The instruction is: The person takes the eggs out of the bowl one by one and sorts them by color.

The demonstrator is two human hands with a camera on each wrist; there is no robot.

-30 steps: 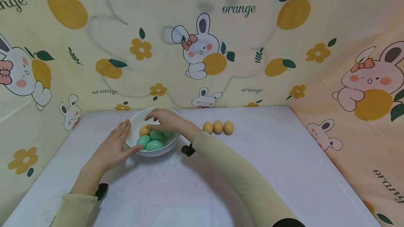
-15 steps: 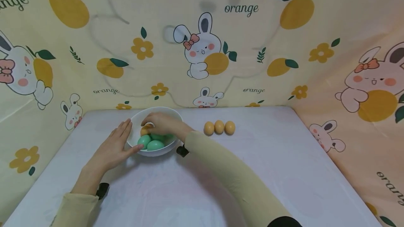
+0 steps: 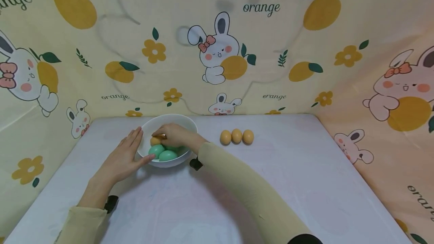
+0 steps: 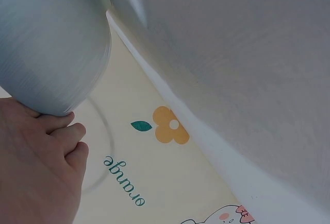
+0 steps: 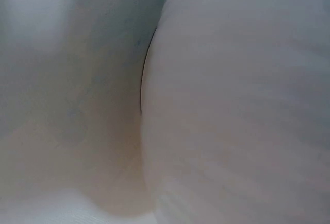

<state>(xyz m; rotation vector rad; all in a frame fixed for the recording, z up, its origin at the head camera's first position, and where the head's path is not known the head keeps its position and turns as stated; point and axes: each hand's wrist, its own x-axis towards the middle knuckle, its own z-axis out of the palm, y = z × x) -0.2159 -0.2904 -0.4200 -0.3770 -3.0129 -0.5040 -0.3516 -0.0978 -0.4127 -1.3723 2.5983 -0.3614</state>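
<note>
A white bowl [image 3: 169, 164] stands near the table's back edge with several green eggs [image 3: 168, 156] and an orange-yellow egg [image 3: 155, 141] in it. My left hand [image 3: 123, 158] rests along the bowl's left side, fingers extended, thumb at the front rim. In the left wrist view, the fingers of the left hand [image 4: 44, 157] touch the outside of the bowl [image 4: 51, 44]. My right hand [image 3: 174, 136] reaches in from the right and pinches the orange-yellow egg, hiding part of it and some green eggs. The right wrist view shows only a pale, blurred curved surface close up.
Three orange-yellow eggs [image 3: 236, 136] stand in a row on the white table [image 3: 217, 199], right of the bowl. A patterned cloth [image 3: 264, 48] with rabbits and oranges hangs behind the table and along both sides.
My right hand has moved slightly left and down onto the orange-yellow egg, its fingers now closed around it. The left hand stays against the bowl. The head view has shifted slightly.
</note>
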